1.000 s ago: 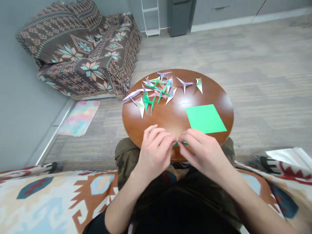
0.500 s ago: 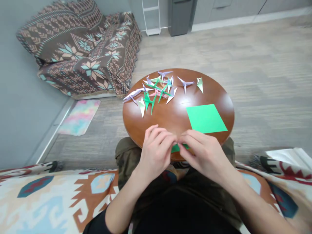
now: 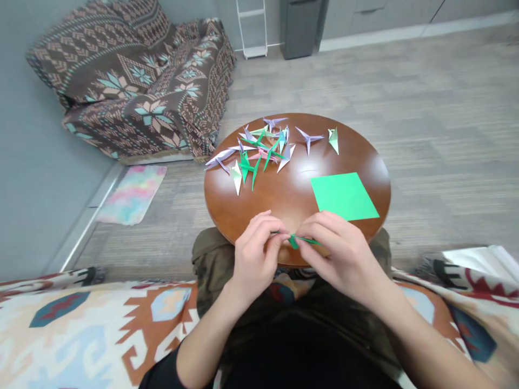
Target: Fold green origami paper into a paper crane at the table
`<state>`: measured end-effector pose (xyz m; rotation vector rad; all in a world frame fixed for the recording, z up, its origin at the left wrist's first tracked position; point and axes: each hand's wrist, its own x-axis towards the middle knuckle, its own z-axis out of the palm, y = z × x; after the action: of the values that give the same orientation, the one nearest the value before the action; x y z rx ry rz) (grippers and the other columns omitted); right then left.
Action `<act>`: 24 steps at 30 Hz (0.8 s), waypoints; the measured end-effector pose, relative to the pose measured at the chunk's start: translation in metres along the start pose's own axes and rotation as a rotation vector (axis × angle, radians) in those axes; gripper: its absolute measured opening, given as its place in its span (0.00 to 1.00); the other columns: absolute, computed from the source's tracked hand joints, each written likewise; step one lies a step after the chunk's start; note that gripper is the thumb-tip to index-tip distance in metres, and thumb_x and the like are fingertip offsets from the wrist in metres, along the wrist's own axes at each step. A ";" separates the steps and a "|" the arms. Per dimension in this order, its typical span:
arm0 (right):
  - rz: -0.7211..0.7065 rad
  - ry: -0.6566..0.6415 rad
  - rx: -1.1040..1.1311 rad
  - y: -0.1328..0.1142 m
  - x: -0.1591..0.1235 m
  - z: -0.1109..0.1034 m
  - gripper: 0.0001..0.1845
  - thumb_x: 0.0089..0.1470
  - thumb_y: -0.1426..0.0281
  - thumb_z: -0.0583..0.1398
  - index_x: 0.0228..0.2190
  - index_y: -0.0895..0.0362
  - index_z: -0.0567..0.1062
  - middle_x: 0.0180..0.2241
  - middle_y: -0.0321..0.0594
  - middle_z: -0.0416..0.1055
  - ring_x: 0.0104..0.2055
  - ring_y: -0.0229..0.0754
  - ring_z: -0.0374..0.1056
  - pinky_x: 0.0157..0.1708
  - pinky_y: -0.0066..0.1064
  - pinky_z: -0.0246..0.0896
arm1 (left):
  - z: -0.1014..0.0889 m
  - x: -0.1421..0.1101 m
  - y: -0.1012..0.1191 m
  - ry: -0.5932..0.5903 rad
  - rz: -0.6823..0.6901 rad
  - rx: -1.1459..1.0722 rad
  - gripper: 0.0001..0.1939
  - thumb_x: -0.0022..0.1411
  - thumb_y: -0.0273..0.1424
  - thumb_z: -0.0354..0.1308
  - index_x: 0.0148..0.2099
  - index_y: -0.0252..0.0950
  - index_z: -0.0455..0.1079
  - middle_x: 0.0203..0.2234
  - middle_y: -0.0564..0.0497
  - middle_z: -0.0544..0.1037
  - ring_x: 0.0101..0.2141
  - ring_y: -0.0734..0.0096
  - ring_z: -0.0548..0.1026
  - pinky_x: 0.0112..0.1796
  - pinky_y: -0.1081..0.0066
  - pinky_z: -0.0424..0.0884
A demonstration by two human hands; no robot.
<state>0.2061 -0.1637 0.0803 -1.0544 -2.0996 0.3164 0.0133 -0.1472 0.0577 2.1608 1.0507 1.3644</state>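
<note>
Between my two hands, above the near edge of the table, is a small piece of folded green paper (image 3: 293, 241). My left hand (image 3: 259, 251) pinches its left part between thumb and fingers. On the other side, my right hand (image 3: 334, 243) grips the right part, where a thin green strip shows past the fingertips. Much of the folded paper is covered by my fingers. Just beyond my right hand, a flat green paper sheet (image 3: 344, 195) lies on the brown oval table (image 3: 279, 200).
Several folded paper cranes (image 3: 259, 154) in purple, green, pink and white cluster at the table's far left. A purple crane (image 3: 310, 139) and a pale green one (image 3: 333, 140) lie farther right. A patterned sofa (image 3: 154, 92) stands beyond, at the left.
My left hand has turned a little, its thumb now showing against the fingers. The folded green paper shows as a narrow shape with a strip to the right, where a wider flap showed before.
</note>
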 end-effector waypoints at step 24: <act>0.137 0.379 0.133 -0.003 -0.005 0.017 0.09 0.61 0.75 0.69 0.42 0.54 0.79 0.39 0.43 0.80 0.43 0.45 0.76 0.46 0.39 0.71 | 0.023 -0.011 0.018 0.213 -0.615 -0.782 0.07 0.61 0.32 0.74 0.42 0.39 0.82 0.37 0.50 0.85 0.40 0.70 0.84 0.45 0.74 0.79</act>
<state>0.1939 -0.1676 0.0676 -1.0859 -1.6520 0.2927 0.0379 -0.1657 0.0524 1.0402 0.9206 1.3841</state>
